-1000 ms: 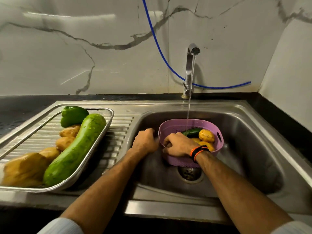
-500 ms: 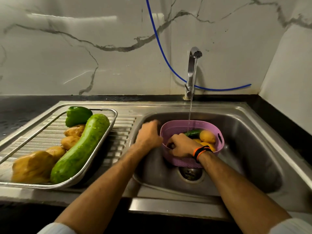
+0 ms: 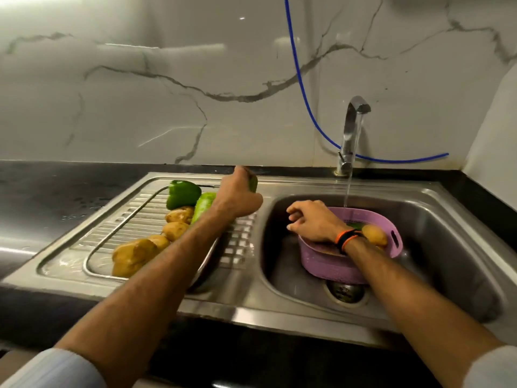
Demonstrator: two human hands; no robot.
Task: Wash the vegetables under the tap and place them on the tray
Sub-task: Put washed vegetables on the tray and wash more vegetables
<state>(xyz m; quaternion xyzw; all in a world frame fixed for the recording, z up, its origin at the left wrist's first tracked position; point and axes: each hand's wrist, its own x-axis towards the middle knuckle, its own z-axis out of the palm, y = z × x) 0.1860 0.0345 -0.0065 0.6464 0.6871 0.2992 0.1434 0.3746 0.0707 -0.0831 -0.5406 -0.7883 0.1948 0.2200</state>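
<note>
Head view | left hand (image 3: pixel 237 198) grips green vegetable (image 3: pixel 253 182) | right hand (image 3: pixel 313 222) fingers relaxed | no writing

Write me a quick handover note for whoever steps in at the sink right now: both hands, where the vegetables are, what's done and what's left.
Left hand: above the tray's far right end, gripping a small green vegetable; not yet set down.
Right hand: fingers loose, wrist resting on the near rim of the purple basket in the sink basin.
Tap: running into the basket.
Done: the tray on the drainboard holds a green pepper, a long pale-green gourd and several potatoes.
Left: set down the held vegetable, then wash and move the potato and a dark green vegetable in the basket, mostly hidden by the wrist.
</note>
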